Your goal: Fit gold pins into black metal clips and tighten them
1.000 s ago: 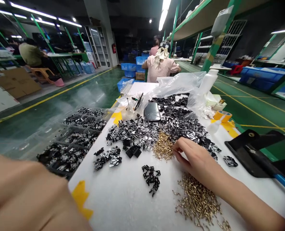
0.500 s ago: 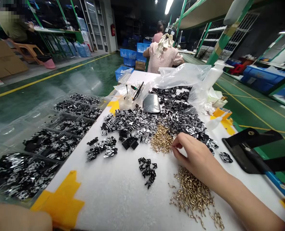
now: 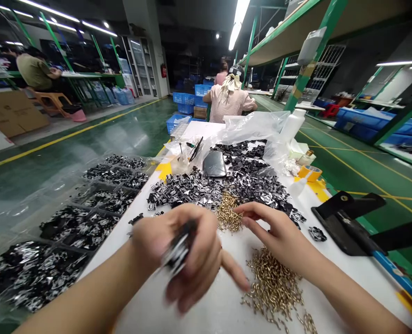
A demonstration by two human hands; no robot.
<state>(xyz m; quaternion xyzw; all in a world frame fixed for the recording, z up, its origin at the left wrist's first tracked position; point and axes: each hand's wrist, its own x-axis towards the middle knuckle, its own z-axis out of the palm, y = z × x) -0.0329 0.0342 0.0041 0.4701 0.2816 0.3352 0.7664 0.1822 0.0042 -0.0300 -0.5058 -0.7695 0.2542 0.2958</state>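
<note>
On the left I see a divided tray [image 3: 61,245] of black-and-silver parts. The left hand [image 3: 195,250], blurred, is curled round some metal clips [image 3: 180,248] above the white counter [image 3: 150,306]. Next lies a small brass pile [image 3: 228,213]; the right hand [image 3: 271,227] has its fingertips at the edge, whether pinching anything I can't tell. A bigger brass heap [image 3: 273,285] sits nearer me.

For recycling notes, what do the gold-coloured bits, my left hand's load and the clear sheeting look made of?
Gold-coloured bits: probably brass or plated metal, from shiny yellow glints.
Held load: silvery glints suggest metal; blur leaves black areas open.
Clear sheeting: likely plastic film, glossy, transparent, creased.
</note>
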